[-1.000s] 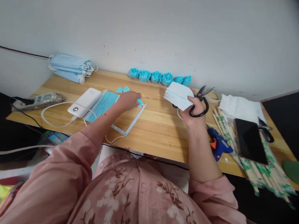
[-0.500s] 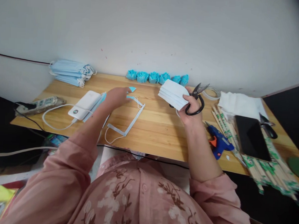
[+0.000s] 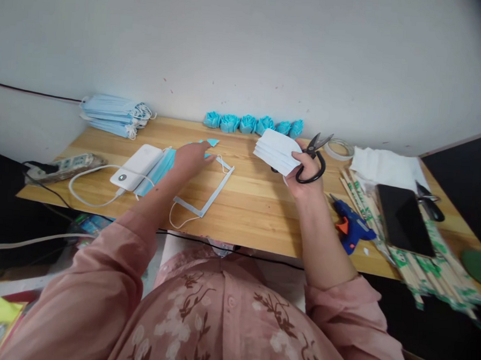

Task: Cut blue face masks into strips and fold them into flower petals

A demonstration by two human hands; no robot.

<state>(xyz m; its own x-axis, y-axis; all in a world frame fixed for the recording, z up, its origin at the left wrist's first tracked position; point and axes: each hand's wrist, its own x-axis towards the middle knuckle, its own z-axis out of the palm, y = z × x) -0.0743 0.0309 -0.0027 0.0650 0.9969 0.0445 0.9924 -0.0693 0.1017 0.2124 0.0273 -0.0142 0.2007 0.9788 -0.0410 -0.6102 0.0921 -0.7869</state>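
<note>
My left hand (image 3: 190, 160) is over the left part of the table, thumb and forefinger apart. Its fingertips are beside a small blue scrap (image 3: 213, 142); whether they touch it I cannot tell. Under them lies a cut mask border (image 3: 217, 191) with ear loops. A blue face mask (image 3: 156, 174) lies partly below that hand. My right hand (image 3: 304, 178) is closed around black-handled scissors (image 3: 313, 161), blades pointing away to the upper right. Pinched in the same hand is a stack of white mask pieces (image 3: 277, 151), held above the table.
Several blue fabric flowers (image 3: 247, 124) line the wall. A pile of masks (image 3: 113, 114) and a white power bank (image 3: 137, 167) are at left, beside a power strip (image 3: 66, 168). At right are a blue glue gun (image 3: 353, 226), a tape roll (image 3: 339, 150), a phone (image 3: 405, 220) and wrapped chopsticks (image 3: 433, 276).
My left hand has shifted slightly right, and its thumb and forefinger show more clearly apart. More of the blue mask shows beside the power bank. My right hand is nearly still.
</note>
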